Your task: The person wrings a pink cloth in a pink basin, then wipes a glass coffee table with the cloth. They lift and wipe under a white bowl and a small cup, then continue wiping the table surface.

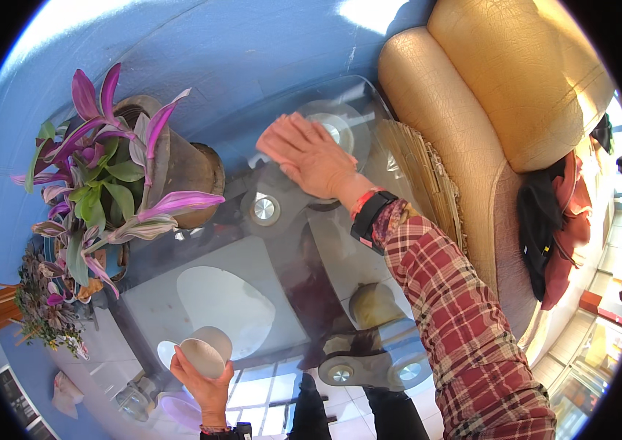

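Note:
My right hand (313,157), in a plaid sleeve with a black band at the wrist, lies flat with fingers spread on a folded pink cloth (268,140). The cloth is pressed to the glass tabletop (223,258), near its far edge. Low in the view, my left hand (201,388) has its fingers and thumb around a pale, round, cup-like object (204,357). Reflections in the glass blur its outline, so its exact kind is unclear. Round metal discs (264,209) of the table's support show near my right hand.
To the left, a clay pot (192,170) holds a purple-leaved plant (107,192); smaller potted plants (46,297) sit below it. A tan leather sofa (448,104) borders the right side, with dark and reddish clothing (558,231) on it. A blue wall (245,55) rises behind.

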Tool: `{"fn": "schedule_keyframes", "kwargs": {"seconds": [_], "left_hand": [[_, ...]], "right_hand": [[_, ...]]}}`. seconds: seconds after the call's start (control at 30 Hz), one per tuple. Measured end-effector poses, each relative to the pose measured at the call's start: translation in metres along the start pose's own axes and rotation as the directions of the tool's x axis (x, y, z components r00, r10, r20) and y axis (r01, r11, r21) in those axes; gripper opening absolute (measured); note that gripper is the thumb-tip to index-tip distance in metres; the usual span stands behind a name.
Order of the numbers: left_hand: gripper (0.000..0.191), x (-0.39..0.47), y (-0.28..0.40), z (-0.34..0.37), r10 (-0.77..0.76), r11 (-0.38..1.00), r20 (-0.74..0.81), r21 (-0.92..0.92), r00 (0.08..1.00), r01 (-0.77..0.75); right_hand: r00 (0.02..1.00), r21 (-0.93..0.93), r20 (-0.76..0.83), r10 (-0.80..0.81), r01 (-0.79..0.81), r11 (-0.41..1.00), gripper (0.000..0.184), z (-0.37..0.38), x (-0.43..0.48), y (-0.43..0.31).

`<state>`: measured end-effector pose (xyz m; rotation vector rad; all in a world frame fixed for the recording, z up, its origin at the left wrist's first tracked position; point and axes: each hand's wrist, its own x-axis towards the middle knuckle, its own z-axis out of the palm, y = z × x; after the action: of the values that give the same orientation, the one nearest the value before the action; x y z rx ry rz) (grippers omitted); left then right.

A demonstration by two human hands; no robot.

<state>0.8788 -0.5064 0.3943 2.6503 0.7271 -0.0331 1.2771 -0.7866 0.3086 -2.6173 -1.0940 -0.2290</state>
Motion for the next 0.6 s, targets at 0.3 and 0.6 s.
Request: {"fn": "schedule_keyframes", "kwargs": {"seconds": [0.3, 0.6], "left_hand": [[0.110, -0.003, -0.004, 0.002, -0.006, 0.998, -0.023, -0.063, 1.000, 0.005], [0.111, -0.002, -0.003, 0.001, 0.011, 0.999, -0.042, -0.045, 0.999, -0.013]], "right_hand": [[0.791, -0.230, -0.101, 0.603, -0.608, 0.760, 0.067, -0.001, -0.007, 0.070], [0.815, -0.169, 0.040, 0.579, -0.565, 0.807, 0.067, -0.051, -0.147, -0.037]]}}
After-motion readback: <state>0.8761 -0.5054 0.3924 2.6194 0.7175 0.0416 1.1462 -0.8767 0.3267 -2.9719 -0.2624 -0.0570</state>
